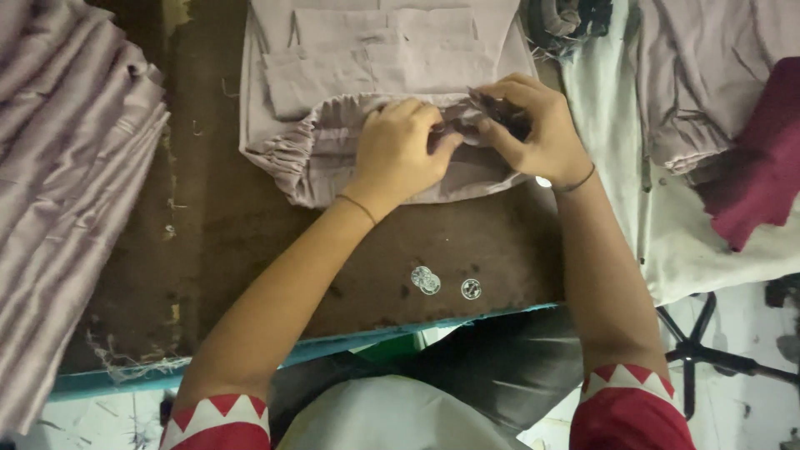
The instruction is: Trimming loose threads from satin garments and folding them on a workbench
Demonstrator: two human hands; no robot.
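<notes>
Brown worktable (250, 242), worn and thread-strewn, carries a mauve garment (333, 92) at its far edge. Both hands meet on the garment's gathered waistband (329, 137): left hand (404, 150) presses down with fingers curled on the cloth, right hand (537, 125) pinches the band beside it, gripping a small dark tool (496, 108) too blurred to tell apart. Near the garment, toward the person, lie three round tokens (442, 283). Left of it sits a stack of mauve fabric (58, 192); right of it, white cloth (667, 233) and a maroon piece (762, 158).
</notes>
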